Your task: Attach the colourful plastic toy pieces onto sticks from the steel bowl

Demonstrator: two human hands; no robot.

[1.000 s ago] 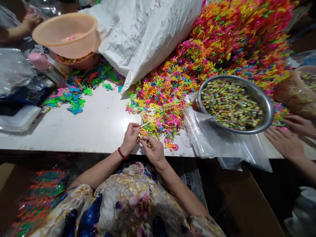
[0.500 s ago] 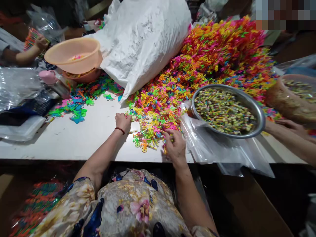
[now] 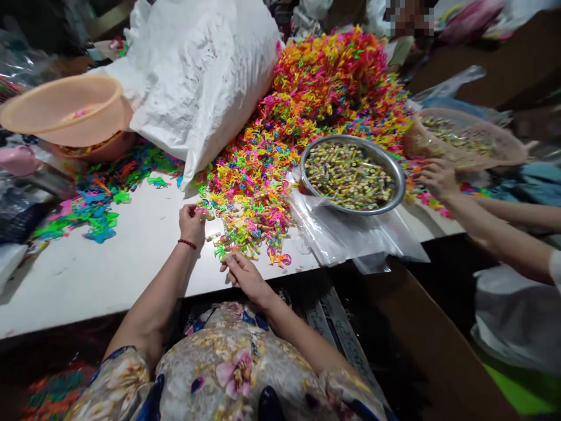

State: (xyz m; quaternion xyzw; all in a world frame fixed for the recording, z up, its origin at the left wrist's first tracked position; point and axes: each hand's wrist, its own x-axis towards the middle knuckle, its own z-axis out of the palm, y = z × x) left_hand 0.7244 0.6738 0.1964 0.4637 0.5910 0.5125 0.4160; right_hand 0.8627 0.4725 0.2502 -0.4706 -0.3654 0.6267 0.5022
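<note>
Left hand (image 3: 191,220) pinching a small toy (image 3: 204,211) at the pile's (image 3: 254,181) near-left fringe, its axis too small to tell, right hand (image 3: 244,275) loosely curled, grip unclear, at the worktop (image 3: 109,269) front edge, bare surface leftward, bowl (image 3: 350,175) right.

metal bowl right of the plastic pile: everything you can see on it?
The round, shiny metal bowl sits upright on the white table, right of the wearer's hands. It is shallow with a rolled rim, nearly full of small yellowish-green wrapped pieces. Its base rests on clear plastic bags; the heap of bright plastic pieces presses against its far side.
</note>
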